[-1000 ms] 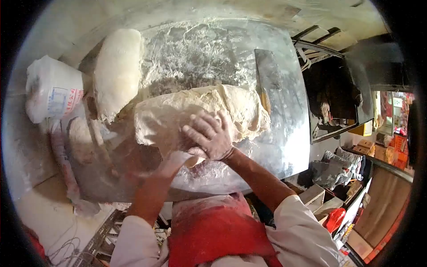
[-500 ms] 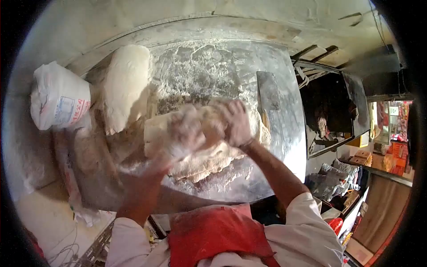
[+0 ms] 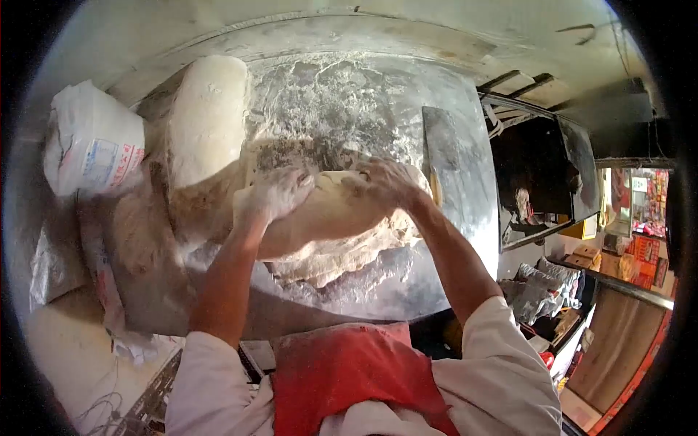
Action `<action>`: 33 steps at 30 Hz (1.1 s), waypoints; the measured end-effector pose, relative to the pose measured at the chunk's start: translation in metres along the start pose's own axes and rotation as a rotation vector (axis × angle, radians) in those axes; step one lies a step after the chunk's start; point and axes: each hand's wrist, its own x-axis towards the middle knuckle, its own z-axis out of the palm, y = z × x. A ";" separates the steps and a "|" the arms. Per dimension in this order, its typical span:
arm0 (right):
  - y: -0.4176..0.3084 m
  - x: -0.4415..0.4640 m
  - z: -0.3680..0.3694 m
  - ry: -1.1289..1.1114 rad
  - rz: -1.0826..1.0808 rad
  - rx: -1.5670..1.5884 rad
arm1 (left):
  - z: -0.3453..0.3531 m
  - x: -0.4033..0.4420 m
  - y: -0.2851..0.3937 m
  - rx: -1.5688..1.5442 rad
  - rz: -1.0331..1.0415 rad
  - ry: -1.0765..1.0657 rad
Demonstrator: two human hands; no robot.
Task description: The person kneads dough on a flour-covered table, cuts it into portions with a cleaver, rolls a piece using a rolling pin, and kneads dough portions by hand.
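A large mass of pale dough (image 3: 320, 225) lies across the floured metal table (image 3: 327, 94), its near side ragged and layered. My left hand (image 3: 283, 190) is at the dough's far left edge, fingers curled over it and gripping it. To the right, my right hand (image 3: 387, 182) has its fingers bent over the far edge of the same dough. The fingertips of both hands are partly hidden in the dough's folds. A second, smoother dough block (image 3: 209, 120) rests at the left of the table, apart from my hands.
A white plastic-wrapped tub (image 3: 94, 142) stands at the left. A flat dark metal blade (image 3: 441, 138) lies on the table's right side. Beyond the right edge are a dark open cabinet (image 3: 534, 174), grey plastic bags (image 3: 545, 287) and cardboard boxes (image 3: 583, 256).
My hands have parted from their overlapped press and moved to the dough's far edge. That edge is now folded toward me, with ragged layers showing on the near side.
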 end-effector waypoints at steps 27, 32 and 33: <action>-0.030 -0.215 0.106 0.983 0.096 -0.162 | -0.295 -0.023 0.060 -0.937 -0.747 -0.036; 0.009 -0.196 0.111 0.355 0.245 0.115 | -0.287 0.024 0.077 -0.779 -0.624 -0.180; -0.003 -0.204 0.116 0.462 0.204 0.003 | -0.292 0.020 0.082 -0.800 -0.633 -0.170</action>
